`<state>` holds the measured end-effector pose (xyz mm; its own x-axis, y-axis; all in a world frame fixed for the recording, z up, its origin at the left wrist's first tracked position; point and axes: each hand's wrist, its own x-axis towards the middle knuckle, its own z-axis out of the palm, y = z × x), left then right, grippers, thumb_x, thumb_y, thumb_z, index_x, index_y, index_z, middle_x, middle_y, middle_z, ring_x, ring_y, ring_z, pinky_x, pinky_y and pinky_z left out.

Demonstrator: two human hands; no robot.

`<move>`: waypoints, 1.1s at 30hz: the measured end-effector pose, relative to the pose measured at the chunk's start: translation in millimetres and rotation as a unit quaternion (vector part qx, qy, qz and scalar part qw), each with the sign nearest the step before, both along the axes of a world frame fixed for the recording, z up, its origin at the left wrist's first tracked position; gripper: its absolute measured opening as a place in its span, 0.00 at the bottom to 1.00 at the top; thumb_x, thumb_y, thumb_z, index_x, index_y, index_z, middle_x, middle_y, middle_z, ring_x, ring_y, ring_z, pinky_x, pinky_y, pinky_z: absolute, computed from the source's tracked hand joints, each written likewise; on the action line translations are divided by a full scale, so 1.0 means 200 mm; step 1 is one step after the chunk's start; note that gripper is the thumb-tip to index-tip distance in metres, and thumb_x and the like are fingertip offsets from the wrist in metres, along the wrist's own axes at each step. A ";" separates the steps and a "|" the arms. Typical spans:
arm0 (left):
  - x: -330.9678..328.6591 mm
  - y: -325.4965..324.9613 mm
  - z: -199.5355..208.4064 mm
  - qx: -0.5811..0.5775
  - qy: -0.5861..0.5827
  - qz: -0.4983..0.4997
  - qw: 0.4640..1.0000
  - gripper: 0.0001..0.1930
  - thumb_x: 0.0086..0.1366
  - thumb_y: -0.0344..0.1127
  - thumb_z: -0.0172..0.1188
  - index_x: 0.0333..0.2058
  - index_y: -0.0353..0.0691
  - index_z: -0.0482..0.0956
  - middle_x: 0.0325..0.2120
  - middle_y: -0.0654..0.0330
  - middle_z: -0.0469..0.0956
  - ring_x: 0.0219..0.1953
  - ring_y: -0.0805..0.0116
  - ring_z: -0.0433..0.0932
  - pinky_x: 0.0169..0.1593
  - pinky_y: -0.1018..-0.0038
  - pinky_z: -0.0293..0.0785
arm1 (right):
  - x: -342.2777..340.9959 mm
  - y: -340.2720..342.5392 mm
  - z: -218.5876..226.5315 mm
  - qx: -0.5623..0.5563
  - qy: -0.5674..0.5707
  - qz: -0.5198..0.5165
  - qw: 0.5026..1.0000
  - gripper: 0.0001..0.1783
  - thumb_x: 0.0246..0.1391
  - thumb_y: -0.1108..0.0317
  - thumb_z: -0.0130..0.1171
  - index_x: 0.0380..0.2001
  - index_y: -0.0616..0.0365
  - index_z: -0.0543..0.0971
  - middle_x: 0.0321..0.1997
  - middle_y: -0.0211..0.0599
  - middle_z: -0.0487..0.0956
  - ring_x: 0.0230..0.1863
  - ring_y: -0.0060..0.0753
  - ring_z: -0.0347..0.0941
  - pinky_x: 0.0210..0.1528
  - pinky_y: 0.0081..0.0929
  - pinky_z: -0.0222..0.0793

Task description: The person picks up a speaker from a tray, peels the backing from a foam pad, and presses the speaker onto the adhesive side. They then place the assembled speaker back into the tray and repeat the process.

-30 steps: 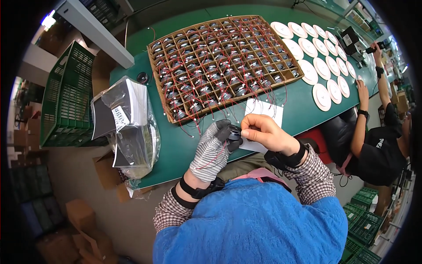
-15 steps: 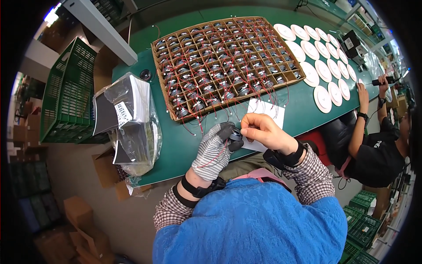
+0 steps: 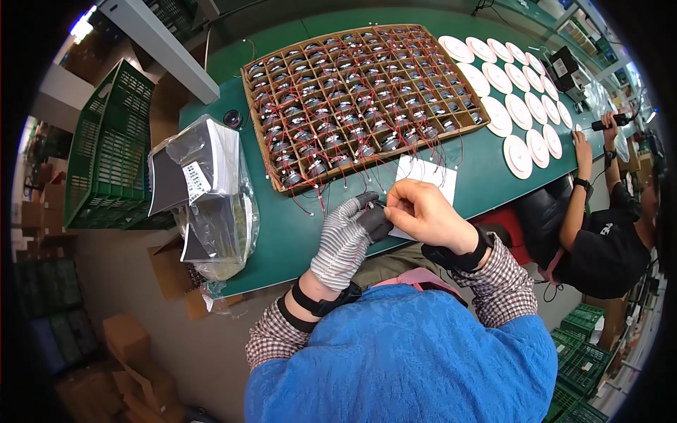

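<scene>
My left hand, in a grey-and-white striped glove with black fingertips, is closed around a small round black speaker; its fingers cover most of it. My bare right hand meets it from the right, thumb and forefinger pinched together at the speaker's edge. What sits in that pinch is too small to make out. Just beyond both hands stands a cardboard tray split into many cells, holding similar speakers with thin red wires that hang over its near edge. A white sheet of paper lies partly under my right hand.
Rows of pale round discs cover the green table's right side. On the left are a loose speaker, a clear plastic bag of dark sheets and a green crate. At right, a co-worker holds a black tool.
My left hand has turned, its black fingertips now hiding the speaker and red wire seen before. My right hand stays at the speaker, fingers more curled. The co-worker's tool has shifted slightly.
</scene>
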<state>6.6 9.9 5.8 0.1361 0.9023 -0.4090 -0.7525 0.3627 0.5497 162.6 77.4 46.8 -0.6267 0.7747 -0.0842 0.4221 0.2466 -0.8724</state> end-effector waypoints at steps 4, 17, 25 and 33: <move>0.00 0.00 0.00 0.013 0.082 -0.017 0.996 0.19 0.56 0.27 0.57 0.47 0.30 0.66 0.37 0.56 0.73 0.37 0.66 0.75 0.40 0.75 0.75 | 0.01 0.00 0.01 0.005 0.013 0.016 1.000 0.06 0.48 0.72 0.55 0.25 0.64 0.72 0.22 0.29 0.71 0.24 0.20 0.66 0.27 0.20 0.63; -0.01 0.00 0.02 0.188 0.326 0.175 0.910 0.20 0.52 0.22 0.59 0.46 0.31 0.68 0.37 0.58 0.72 0.37 0.71 0.73 0.42 0.76 0.72 | 0.19 0.06 -0.04 -0.072 0.178 -0.140 0.971 0.10 0.49 0.68 0.59 0.23 0.63 0.72 0.23 0.26 0.71 0.24 0.15 0.63 0.27 0.17 0.60; -0.01 -0.04 0.02 0.285 0.468 0.213 0.809 0.23 0.49 0.22 0.63 0.46 0.34 0.70 0.38 0.60 0.72 0.39 0.71 0.72 0.44 0.75 0.70 | 0.07 0.04 0.10 0.277 -0.012 -0.053 0.959 0.15 0.39 0.67 0.64 0.12 0.59 0.69 0.15 0.32 0.67 0.16 0.23 0.63 0.18 0.22 0.57; -0.03 -0.06 0.08 0.355 0.659 0.222 0.626 0.21 0.47 0.24 0.66 0.42 0.33 0.71 0.35 0.57 0.73 0.40 0.66 0.73 0.43 0.73 0.71 | 0.01 0.03 0.06 0.321 -0.094 -0.073 0.940 0.11 0.40 0.68 0.62 0.14 0.59 0.71 0.15 0.36 0.69 0.17 0.30 0.67 0.18 0.27 0.60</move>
